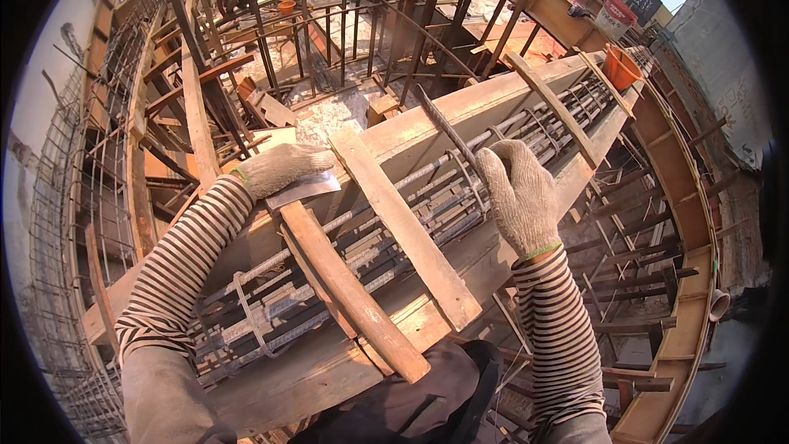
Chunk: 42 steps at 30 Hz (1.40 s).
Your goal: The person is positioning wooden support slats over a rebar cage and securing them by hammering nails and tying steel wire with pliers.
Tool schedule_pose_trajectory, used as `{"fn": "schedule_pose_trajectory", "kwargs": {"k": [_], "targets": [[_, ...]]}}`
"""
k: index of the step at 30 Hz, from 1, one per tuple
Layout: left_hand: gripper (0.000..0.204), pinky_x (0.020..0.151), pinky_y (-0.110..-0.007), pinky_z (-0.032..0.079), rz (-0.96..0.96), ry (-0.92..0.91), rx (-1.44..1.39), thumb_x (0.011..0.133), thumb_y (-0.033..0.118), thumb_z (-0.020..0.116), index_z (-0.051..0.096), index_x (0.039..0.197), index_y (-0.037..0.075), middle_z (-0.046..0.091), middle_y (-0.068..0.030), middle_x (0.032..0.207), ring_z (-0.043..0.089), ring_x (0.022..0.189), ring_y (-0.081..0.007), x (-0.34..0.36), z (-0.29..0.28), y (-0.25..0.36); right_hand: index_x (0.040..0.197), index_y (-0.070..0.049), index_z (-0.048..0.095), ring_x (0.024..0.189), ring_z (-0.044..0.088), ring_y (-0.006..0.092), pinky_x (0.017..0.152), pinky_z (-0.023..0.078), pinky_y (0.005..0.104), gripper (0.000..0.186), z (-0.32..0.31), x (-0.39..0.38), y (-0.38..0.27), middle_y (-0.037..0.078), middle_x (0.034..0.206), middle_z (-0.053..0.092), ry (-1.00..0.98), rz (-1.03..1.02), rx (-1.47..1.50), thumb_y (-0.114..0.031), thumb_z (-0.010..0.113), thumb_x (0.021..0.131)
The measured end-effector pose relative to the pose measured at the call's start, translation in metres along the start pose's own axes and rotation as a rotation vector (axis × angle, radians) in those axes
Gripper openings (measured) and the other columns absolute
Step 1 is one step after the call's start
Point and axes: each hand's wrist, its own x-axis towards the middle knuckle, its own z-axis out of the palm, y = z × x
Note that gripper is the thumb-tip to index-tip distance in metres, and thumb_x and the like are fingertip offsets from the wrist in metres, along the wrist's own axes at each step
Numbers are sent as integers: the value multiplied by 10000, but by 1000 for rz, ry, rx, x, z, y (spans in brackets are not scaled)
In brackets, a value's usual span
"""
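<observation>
The gloved left hand grasps a metal sheet at the far side of the trough, just beyond the far end of a brown plank. The gloved right hand is curled above the trough's rebar, with a dark bar slanting far and left from beside its fingers — whether they grip it, I cannot tell. A pale board crosses the trough between the hands — an orange bucket sits far right.
</observation>
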Motion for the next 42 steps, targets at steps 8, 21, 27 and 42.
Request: {"fn": "schedule_pose_trajectory", "kwargs": {"k": [8, 21, 27, 42], "targets": [[782, 1116, -348, 474, -189, -27, 151, 878, 387, 702, 532, 1497, -60, 657, -262, 1400, 656, 1269, -267, 3, 4, 57, 1269, -84, 721, 1403, 498, 360, 1169, 376, 476, 577, -54, 32, 202, 166, 1402, 625, -274, 368, -645, -573, 506, 1049], [670, 1100, -348, 476, -307, -87, -8, 843, 143, 673, 549, 1466, -71, 681, -195, 1343, 643, 1238, -266, 6, 6, 49, 1616, -114, 337, 1573, 254, 339, 1244, 315, 497, 957, -81, 68, 229, 114, 1711, 242, -169, 976, -438, -494, 774, 853], [572, 1028, -364, 506, -380, -52, 34, 946, 235, 596, 541, 1424, -74, 680, -184, 1275, 651, 1159, -273, 18, 3, 24, 1667, -113, 256, 1599, 167, 426, 1248, 308, 559, 880, -32, 77, 218, 147, 1748, 148, 49, 1038, -405, -372, 630, 914], [667, 863, -438, 563, -950, 62, -106, 1094, 531, 475, 556, 1306, -96, 709, -197, 1073, 696, 948, -323, 76, 35, 52, 1625, 49, 276, 1532, 346, 423, 1258, 328, 488, 942, -64, 114, 228, 285, 1694, 235, -154, 1534, -152, -643, 451, 1011]]}}
